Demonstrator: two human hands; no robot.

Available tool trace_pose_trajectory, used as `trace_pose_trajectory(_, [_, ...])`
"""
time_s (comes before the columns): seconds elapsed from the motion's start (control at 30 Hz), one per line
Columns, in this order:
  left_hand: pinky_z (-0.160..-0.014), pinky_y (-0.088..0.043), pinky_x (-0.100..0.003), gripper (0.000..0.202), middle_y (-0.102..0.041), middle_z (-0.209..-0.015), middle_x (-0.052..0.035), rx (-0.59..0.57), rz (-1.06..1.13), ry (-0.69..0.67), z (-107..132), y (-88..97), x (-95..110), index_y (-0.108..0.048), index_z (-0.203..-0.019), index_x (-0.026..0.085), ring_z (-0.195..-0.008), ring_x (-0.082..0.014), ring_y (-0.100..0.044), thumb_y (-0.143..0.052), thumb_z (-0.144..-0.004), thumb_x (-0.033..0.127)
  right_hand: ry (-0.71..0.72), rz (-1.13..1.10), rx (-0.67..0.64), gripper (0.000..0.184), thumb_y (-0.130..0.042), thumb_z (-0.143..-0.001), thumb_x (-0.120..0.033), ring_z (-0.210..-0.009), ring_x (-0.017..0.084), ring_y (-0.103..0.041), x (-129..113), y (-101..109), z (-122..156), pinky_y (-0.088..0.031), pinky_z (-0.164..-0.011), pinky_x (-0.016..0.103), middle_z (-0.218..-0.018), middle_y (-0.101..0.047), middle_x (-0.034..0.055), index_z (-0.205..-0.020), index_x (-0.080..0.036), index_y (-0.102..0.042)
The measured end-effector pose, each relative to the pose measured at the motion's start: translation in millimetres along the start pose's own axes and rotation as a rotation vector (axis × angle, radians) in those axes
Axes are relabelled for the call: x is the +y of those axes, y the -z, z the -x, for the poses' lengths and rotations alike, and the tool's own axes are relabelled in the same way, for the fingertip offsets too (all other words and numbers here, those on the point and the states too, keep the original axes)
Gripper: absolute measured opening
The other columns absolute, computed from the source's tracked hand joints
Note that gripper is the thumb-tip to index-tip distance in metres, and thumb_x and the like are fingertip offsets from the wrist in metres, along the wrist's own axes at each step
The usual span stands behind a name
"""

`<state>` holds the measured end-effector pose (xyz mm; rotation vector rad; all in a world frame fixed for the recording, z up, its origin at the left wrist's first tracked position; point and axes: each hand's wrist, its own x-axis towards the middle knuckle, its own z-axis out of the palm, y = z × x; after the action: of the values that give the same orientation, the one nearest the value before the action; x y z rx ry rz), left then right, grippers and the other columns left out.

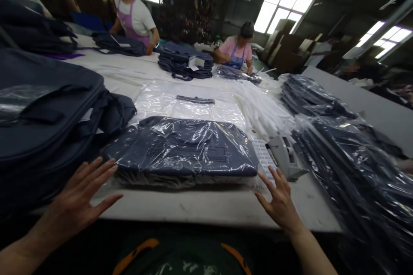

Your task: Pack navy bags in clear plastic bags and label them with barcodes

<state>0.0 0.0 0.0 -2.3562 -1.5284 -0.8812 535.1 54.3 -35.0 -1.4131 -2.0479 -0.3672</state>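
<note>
Bagged navy garment (183, 150) | long axis runs left-right along worktop (209, 208) edge | bare strip near us | our left hand (82, 195) and right hand (280, 202) flank it, fingers spread, empty

bag stacks (48, 107) L, (348, 154) R, front edge (206, 206) free

A bagged navy garment (182, 150) is seen at centre frame on the table (209, 206). The left hand (80, 197) and right hand (280, 200) are held spread at its lower corners.
</note>
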Motion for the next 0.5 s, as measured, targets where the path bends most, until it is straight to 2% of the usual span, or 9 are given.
trace_pose_trajectory(0.03, [-0.117,-0.019,-0.054,0.061,-0.026,-0.154,0.0089,0.025,0.02,-0.056,-28.4,1.9,5.5,-0.021,-0.147,0.038,-0.14,-0.0258,-0.028,-0.051,-0.094,0.035,0.061,-0.062,-0.034,0.052,-0.053,-0.089,-0.039,-0.14,0.035,-0.029,-1.5,5.1,-24.8,-0.035,-0.108,0.06,-0.149,-0.035,0.0105,-0.139,-0.031,-0.041])
trace_pose_trajectory(0.1, [-0.117,-0.02,-0.051,0.052,-0.032,-0.152,0.0056,-0.04,0.04,-0.184,-85.6,-1.3,18.6,-0.029,-0.145,0.03,-0.14,-0.0239,-0.029,-0.046,-0.096,0.035,0.129,-0.197,-0.097,0.059,-0.052,-0.091,-0.04,-0.14,0.028,-0.032,-5.7,10.0,-75.6,-0.035,-0.111,0.052,-0.15,-0.037,0.0078,-0.145,-0.03,-0.033])
trace_pose_trajectory(0.17, [-0.117,-0.018,-0.051,0.047,-0.038,-0.149,0.001,-0.313,0.013,-0.256,-129.7,-16.1,26.1,-0.04,-0.141,0.024,-0.141,-0.0253,-0.027,-0.045,-0.096,0.037,0.206,-0.259,-0.28,0.061,-0.053,-0.09,-0.046,-0.142,0.027,-0.029,-9.1,2.5,-117.0,-0.03,-0.115,0.051,-0.152,-0.036,0.0057,-0.145,-0.03,-0.034])
trace_pose_trajectory(0.23, [-0.116,-0.016,-0.057,0.055,-0.042,-0.147,-0.0042,-0.636,0.016,-0.298,-150.3,-39.3,22.6,-0.05,-0.136,0.024,-0.14,-0.0328,-0.028,-0.059,-0.087,0.048,0.268,-0.246,-0.534,0.061,-0.059,-0.084,-0.052,-0.141,0.032,-0.028,-7.8,-17.5,-138.3,-0.022,-0.115,0.058,-0.151,-0.038,0.0054,-0.139,-0.031,-0.045])
trace_pose_trajectory(0.27, [-0.115,-0.013,-0.061,0.062,-0.042,-0.146,-0.0057,-0.779,0.038,-0.304,-151.4,-51.6,17.3,-0.05,-0.136,0.026,-0.14,-0.0362,-0.028,-0.065,-0.081,0.051,0.279,-0.231,-0.651,0.061,-0.062,-0.081,-0.054,-0.14,0.035,-0.029,-4.6,-30.4,-140.6,-0.02,-0.114,0.062,-0.149,-0.04,0.0061,-0.136,-0.032,-0.049])
trace_pose_trajectory(0.33, [-0.113,-0.01,-0.065,0.078,-0.034,-0.15,-0.0066,-0.945,0.105,-0.295,-140.1,-73.2,3.6,-0.038,-0.144,0.03,-0.14,-0.0392,-0.024,-0.068,-0.077,0.056,0.28,-0.222,-0.821,0.062,-0.061,-0.08,-0.058,-0.139,0.038,-0.029,6.4,-56.9,-131.9,-0.015,-0.112,0.067,-0.148,-0.04,0.0072,-0.136,-0.034,-0.049])
trace_pose_trajectory(0.43, [-0.113,-0.006,-0.066,0.083,-0.019,-0.156,-0.005,-0.964,0.167,-0.262,-111.1,-91.7,-12.1,-0.016,-0.15,0.034,-0.143,-0.0372,-0.015,-0.055,-0.083,0.063,0.315,-0.243,-0.886,0.066,-0.049,-0.085,-0.064,-0.143,0.036,-0.018,25.8,-87.8,-104.8,-0.009,-0.112,0.07,-0.154,-0.026,0.0042,-0.143,-0.039,-0.033])
trace_pose_trajectory(0.5, [-0.114,-0.004,-0.063,0.079,-0.016,-0.156,-0.0038,-0.937,0.183,-0.266,-95.8,-97.6,-15.6,-0.012,-0.15,0.036,-0.144,-0.0351,-0.012,-0.048,-0.086,0.065,0.336,-0.251,-0.891,0.068,-0.046,-0.085,-0.066,-0.144,0.036,-0.015,34.9,-100.4,-89.1,-0.006,-0.111,0.071,-0.156,-0.021,0.0031,-0.145,-0.041,-0.026])
